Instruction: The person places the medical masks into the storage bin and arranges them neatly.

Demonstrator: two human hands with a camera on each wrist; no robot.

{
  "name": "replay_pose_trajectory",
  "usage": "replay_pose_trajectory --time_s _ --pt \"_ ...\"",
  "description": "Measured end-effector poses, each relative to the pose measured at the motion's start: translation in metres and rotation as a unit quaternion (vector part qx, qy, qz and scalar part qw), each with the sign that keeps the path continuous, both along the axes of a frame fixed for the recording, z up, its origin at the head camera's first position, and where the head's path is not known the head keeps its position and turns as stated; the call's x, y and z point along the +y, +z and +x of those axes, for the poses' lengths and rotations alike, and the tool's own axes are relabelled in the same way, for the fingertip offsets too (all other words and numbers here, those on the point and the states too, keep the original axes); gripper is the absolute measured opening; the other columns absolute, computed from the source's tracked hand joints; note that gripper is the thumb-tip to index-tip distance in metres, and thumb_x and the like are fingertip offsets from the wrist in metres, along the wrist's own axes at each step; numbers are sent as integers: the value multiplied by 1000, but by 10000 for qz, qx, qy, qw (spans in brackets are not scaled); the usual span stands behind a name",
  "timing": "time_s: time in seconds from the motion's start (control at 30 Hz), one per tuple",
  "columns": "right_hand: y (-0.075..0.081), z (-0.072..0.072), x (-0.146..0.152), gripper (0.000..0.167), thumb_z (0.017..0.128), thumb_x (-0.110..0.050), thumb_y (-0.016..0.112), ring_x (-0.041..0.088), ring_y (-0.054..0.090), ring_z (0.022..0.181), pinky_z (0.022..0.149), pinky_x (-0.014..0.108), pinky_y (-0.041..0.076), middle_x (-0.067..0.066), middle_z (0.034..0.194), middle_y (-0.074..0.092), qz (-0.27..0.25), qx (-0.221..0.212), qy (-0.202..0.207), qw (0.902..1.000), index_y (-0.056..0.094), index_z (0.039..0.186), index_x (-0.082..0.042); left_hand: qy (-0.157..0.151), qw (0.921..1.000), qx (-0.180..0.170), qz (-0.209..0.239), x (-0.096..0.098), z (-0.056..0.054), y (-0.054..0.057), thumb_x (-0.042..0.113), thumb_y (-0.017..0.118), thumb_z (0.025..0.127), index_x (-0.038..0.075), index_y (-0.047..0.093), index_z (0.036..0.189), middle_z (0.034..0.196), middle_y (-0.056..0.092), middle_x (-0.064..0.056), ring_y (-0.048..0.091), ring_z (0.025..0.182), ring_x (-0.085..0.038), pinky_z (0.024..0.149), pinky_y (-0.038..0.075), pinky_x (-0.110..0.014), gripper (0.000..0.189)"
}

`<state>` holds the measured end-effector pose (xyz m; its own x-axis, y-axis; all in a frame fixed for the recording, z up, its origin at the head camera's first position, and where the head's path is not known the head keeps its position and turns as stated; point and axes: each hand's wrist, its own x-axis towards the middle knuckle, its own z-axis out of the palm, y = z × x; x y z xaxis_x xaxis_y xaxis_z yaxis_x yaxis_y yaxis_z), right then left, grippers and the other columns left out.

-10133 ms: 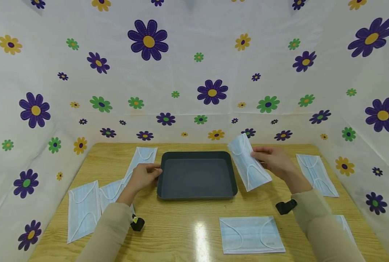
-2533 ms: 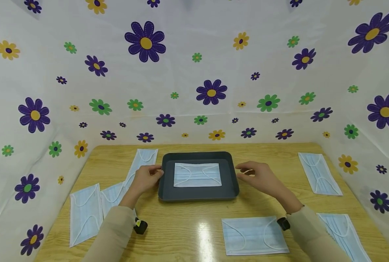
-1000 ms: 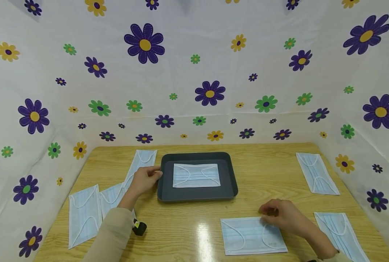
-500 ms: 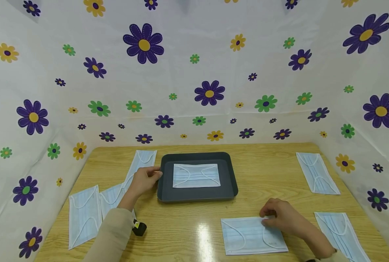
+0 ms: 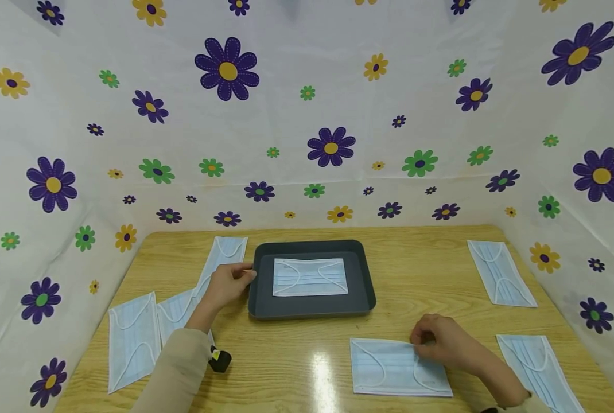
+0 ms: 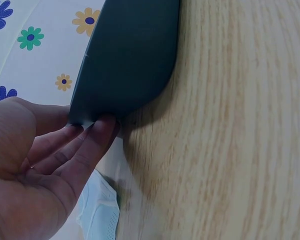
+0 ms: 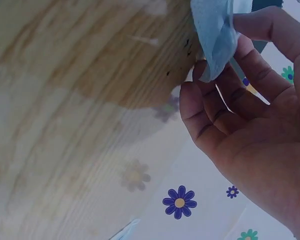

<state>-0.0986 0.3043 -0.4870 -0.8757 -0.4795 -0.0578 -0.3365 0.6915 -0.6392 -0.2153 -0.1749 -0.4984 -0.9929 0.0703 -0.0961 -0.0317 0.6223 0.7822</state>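
the right hand (image 7: 260,122) pinches a pale blue mask (image 7: 214,32) between thumb and fingers, the mask bent at their tips. wood-grained desk (image 7: 80,60) fills the left; flowered white cloth (image 7: 210,227) shows at the lower right.

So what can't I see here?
Head view: part of one light-blue rectangular pleated mask is hidden behind the left beige sleeve.
Head view: the lower-right mask is cut off by the bottom edge.
Head view: printing on the front mask held by the right grip is too small to read.
Left wrist view: the dark-grey rectangular tray runs off the top edge.
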Motion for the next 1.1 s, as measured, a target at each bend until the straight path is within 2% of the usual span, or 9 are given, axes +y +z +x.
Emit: replay_pose_trajectory --time_s 0.17,0.33,0.6,0.83,0.97,1.1 --pt "5 -1 -3 19 83 -3 76 -5 56 82 74 22 55 -11 84 64 -167 -263 25 9995 64 86 -18 -2 10000 -54 45 1 0 1 21 67 105 1 69 138 124 75 -22 71 115 -36 94 59 -48 38" --pt "6 -1 -5 22 81 1 74 -2 52 80 70 22 49 -9 85 60 -343 -418 47 9985 63 93 -14 -30 9999 -97 31 2 0 0 21 66 105 1 68 139 125 75 -22 70 115 -36 95 58 -48 39" --pt "7 0 1 19 84 -2 76 -2 52 74 65 23 48 -8 86 67 -9 -381 -198 9991 67 97 -13 20 9999 -121 47 0 -1 1 22 66 105 3 67 140 125 75 -21 71 113 -33 92 59 -47 40" --pt "4 -1 2 13 88 -5 71 -2 43 57 53 21 39 -12 67 55 412 -157 -657 9969 63 88 -16 17 9999 -124 36 0 -1 0 22 66 105 3 67 140 125 75 -21 71 113 -33 93 59 -46 40" --pt "5 0 2 15 90 -7 71 -1 41 55 52 20 37 -13 64 52 595 -157 -760 9952 62 85 -18 15 9999 -128 51 -1 -1 0 22 66 105 3 67 140 126 75 -21 71 114 -34 93 59 -47 40" --pt "7 -1 2 11 93 -11 72 0 41 57 53 21 37 -11 66 51 609 -281 -756 9949 65 88 -16 21 9999 -120 48 -1 -1 -1 22 66 105 3 68 140 126 75 -21 71 114 -34 93 59 -46 40"
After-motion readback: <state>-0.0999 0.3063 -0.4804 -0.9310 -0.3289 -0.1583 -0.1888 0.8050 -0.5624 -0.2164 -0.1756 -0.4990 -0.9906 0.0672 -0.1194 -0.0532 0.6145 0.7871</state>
